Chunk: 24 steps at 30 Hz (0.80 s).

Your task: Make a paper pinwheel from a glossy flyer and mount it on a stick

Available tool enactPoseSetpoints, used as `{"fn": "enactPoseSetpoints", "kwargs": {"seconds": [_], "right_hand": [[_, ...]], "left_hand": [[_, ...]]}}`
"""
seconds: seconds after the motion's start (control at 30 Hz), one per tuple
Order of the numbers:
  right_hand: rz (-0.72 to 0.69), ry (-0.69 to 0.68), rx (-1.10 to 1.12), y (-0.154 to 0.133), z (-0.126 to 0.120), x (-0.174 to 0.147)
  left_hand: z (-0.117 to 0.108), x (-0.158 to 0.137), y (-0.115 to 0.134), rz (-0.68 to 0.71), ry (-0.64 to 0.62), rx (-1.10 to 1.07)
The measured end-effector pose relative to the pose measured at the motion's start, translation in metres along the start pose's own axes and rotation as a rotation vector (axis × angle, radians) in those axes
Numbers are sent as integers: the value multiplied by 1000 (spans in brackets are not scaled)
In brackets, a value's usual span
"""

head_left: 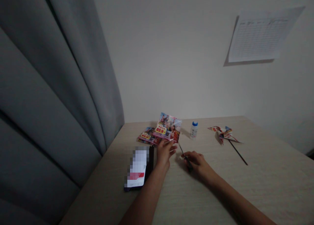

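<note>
A colourful printed paper flyer (169, 125) marked 89.9 is held up off the table by my left hand (165, 151), whose thumb and fingers pinch its lower edge. My right hand (197, 162) grips a pair of dark-handled scissors (187, 162); the slim blade points up and left toward the flyer's lower right corner. Whether the blade touches the paper I cannot tell. More of the same flyers (146, 136) lie on the table, partly behind the raised one and my left hand.
A phone (138, 167) with a lit screen lies left of my left forearm. A small white bottle with a blue cap (193, 131) stands behind my right hand. To the right lies a paper pinwheel (227, 135) on a dark stick. Wall and curtain (98, 87) border the table (208, 202).
</note>
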State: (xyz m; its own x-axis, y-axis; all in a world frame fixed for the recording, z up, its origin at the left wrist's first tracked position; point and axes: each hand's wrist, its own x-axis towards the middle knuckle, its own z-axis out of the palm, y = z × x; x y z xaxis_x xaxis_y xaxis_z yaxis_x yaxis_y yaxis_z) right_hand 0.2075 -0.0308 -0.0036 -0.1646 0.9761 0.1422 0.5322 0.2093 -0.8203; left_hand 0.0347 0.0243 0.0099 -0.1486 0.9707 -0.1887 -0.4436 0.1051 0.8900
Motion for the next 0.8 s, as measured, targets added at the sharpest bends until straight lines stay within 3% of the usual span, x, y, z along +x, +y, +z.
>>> {"fn": "enactPoseSetpoints", "kwargs": {"seconds": [0.5, 0.8], "right_hand": [[-21, -46, 26, -5, -5, 1], [-42, -89, 147, 10, 2, 4]], "left_hand": [[1, -2, -1, 4, 0, -11], [2, -1, -1, 3, -6, -26]]}}
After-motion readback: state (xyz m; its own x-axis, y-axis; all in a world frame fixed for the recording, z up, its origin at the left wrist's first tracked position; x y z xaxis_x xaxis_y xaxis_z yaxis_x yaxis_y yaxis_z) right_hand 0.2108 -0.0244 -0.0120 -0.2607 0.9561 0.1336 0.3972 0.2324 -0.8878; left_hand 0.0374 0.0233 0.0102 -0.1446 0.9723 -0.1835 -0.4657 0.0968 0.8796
